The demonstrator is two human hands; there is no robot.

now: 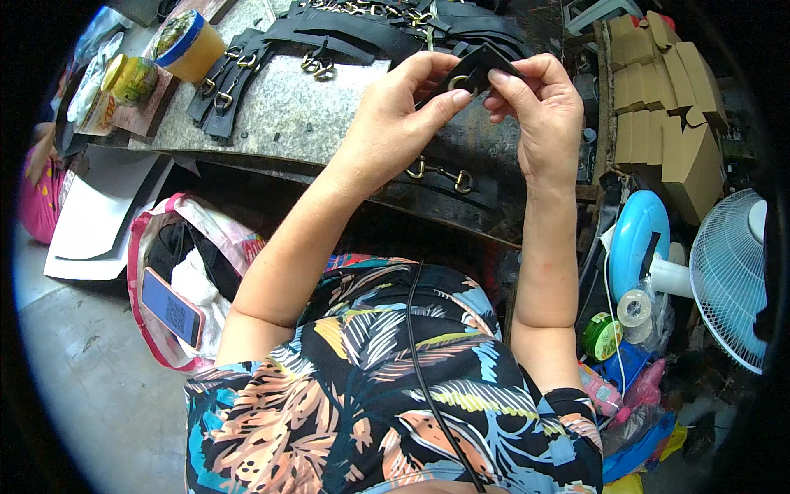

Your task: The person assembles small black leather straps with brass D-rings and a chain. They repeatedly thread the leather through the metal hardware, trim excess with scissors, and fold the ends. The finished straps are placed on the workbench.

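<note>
Above the workbench, both my hands pinch a folded black strap point(485, 59) with a brass-coloured ring on it. My left hand point(409, 103) grips its left end, with the thumb beside the ring. My right hand point(543, 103) holds the right end between thumb and bent fingers. Below them, a black strap piece with brass snap hardware point(440, 175) lies at the bench's near edge. A pile of black straps point(354, 33) with brass rings and clips covers the back of the bench. More buckled straps point(222, 103) lie at its left.
The speckled bench top point(280, 103) carries a blue-lidded jar point(193, 53) and a yellow jar point(132, 80) at left. A pink-edged bag point(218, 235) holds a phone point(171, 306). Cardboard boxes point(658, 82) and a fan point(728, 272) stand on the right. A cable point(417, 346) hangs over my shirt.
</note>
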